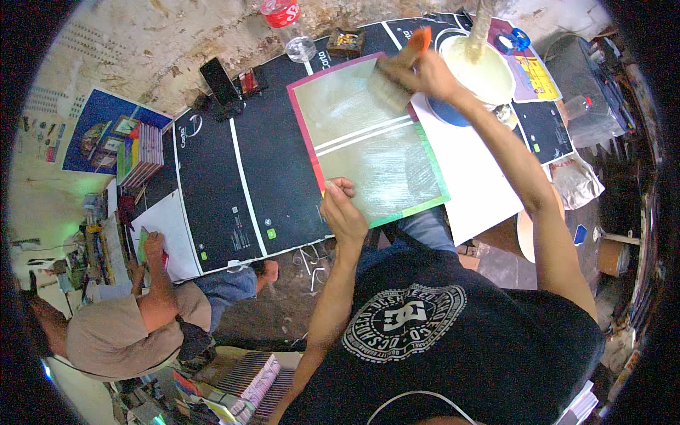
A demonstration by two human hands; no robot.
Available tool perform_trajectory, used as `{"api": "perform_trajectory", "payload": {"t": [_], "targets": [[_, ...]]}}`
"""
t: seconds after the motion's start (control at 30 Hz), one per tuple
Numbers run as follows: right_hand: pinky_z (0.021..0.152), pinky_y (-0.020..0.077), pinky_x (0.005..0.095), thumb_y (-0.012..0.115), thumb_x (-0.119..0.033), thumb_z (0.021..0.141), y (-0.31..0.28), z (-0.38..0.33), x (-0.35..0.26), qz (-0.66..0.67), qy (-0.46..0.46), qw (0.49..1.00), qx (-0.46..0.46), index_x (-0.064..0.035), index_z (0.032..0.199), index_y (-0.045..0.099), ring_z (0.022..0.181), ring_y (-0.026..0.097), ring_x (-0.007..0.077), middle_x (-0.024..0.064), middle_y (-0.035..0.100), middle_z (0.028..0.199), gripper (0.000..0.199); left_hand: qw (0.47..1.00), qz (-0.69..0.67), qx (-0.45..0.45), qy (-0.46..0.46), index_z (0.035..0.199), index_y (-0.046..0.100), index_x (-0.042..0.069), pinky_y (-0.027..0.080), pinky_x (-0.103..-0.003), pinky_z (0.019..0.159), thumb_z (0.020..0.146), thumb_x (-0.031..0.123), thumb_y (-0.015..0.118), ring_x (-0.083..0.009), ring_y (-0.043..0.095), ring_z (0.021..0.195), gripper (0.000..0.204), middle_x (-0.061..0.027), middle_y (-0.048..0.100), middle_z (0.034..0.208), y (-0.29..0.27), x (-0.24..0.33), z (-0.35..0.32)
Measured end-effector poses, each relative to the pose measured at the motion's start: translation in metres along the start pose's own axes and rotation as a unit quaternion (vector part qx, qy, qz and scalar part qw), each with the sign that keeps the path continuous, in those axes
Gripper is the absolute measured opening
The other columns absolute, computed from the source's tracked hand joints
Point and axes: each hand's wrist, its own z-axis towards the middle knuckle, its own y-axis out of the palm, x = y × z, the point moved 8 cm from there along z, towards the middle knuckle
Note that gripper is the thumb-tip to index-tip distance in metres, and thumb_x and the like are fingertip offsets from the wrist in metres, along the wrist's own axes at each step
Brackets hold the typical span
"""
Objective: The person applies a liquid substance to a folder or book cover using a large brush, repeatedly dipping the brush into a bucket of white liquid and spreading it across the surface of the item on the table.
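Observation:
A large flat board [333, 106] lies on the table before me, its grey-beige face crossed by two white stripes and bordered in maroon, red and green tape. Wet-looking streaks shine across it. My left hand [345, 214] grips its lower left edge with bent fingers. Over the upper right part, my right hand [433, 76] is closed around a wide flat brush [389, 86], blurred by motion, with an orange handle end [422, 38] sticking out. Just right of that hand stands a tub of cream-coloured paste [490, 76] with a coated stick [480, 28] upright in it.
White paper [471, 180] lies right of the board. Behind are a clear bottle with a red label [283, 18], a small box [346, 42] and a phone [220, 81]. A book stack [147, 156] stands at left, where a co-worker [127, 326] handles a green piece [144, 244].

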Motion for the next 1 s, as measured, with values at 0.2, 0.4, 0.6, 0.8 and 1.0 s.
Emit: {"api": "perform_trajectory", "payload": {"t": [0.2,0.4,0.6,0.8,1.0], "targets": [[0.070,0.0512,0.0408,0.070,-0.030,0.083,0.002,0.037,0.025,0.073,-0.165,0.984,-0.011,-0.0072,0.094,0.067,0.077,0.064,0.0313,0.0144,0.064,0.081,0.026,1.000,-0.022,-0.017,-0.007,0.082,0.055,-0.001,0.042,-0.037,0.063,0.104,0.034,0.025,-0.0253,0.054,0.066,0.051,-0.0133,0.056,0.072,-0.003,0.001,-0.001],[0.086,0.0502,0.0371,0.066,-0.016,0.083,0.037,0.097,0.022,-0.219,-0.075,0.959,-0.166,-0.0088,0.112,0.066,0.100,0.063,0.0298,0.0109,0.065,0.111,0.029,0.998,-0.017,-0.028,0.050,0.086,0.057,0.001,0.038,-0.029,0.058,0.102,0.051,0.019,-0.0132,0.047,0.062,0.064,-0.0042,0.052,0.071,0.000,-0.001,-0.002],[0.074,0.0512,0.0377,0.068,-0.020,0.082,0.076,0.102,-0.070,0.088,-0.285,0.900,-0.319,-0.0095,0.098,0.072,0.085,0.066,0.0252,0.0090,0.069,0.088,0.019,0.995,-0.048,-0.061,0.066,0.086,0.054,0.000,0.040,-0.030,0.061,0.101,0.052,0.020,-0.0150,0.049,0.066,0.063,-0.0071,0.052,0.075,0.002,0.003,0.000],[0.066,0.0508,0.0426,0.070,-0.026,0.083,0.155,0.190,-0.103,0.006,-0.321,0.916,-0.239,-0.0089,0.099,0.073,0.075,0.066,0.0336,0.0158,0.067,0.077,0.024,0.996,-0.009,-0.065,0.058,0.082,0.053,0.001,0.042,-0.031,0.061,0.102,0.053,0.023,-0.0196,0.052,0.066,0.064,-0.0092,0.053,0.075,0.003,0.003,-0.002],[0.070,0.0518,0.0408,0.068,-0.032,0.082,0.043,0.178,-0.082,0.113,-0.196,0.973,-0.040,-0.0092,0.101,0.067,0.077,0.066,0.0301,0.0140,0.067,0.084,0.029,0.896,-0.381,0.065,-0.218,0.077,0.052,0.010,0.036,-0.026,0.061,0.103,0.050,0.027,-0.0123,0.047,0.064,0.054,-0.0032,0.053,0.072,-0.053,-0.020,0.061]]}}
